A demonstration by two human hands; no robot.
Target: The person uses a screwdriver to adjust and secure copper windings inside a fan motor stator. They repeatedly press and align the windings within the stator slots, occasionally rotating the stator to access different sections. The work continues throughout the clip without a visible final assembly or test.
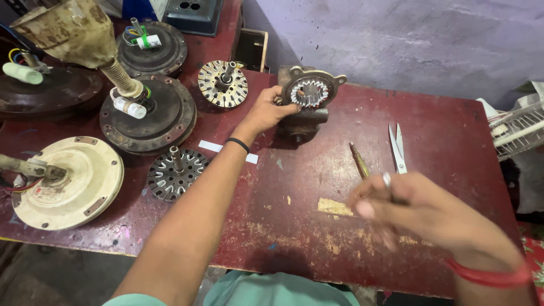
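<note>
We are reaching our left hand (267, 109) far forward across the red worktop (453, 130), arm nearly straight, fingers gripping the left edge of a round toothed motor part (309, 92) standing upright on a metal block at the worktop's back edge. Our right hand (416, 212) is hovering low near the front, blurred, fingers curling around a thin metal tool (388, 184). Scissors (398, 147) and a brass-tipped tool (359, 161) are lying just beyond it.

Your worn dark-red tabletop (294, 226) carries scissors (398, 148) and a brass-tipped tool (359, 161) toward 2 o'clock, a white strip (211, 147) near centre, a slotted rotor (175, 173) and cream motor housing (68, 182) at 9 o'clock, and rusty motor housings (148, 113) at 10 o'clock.
</note>
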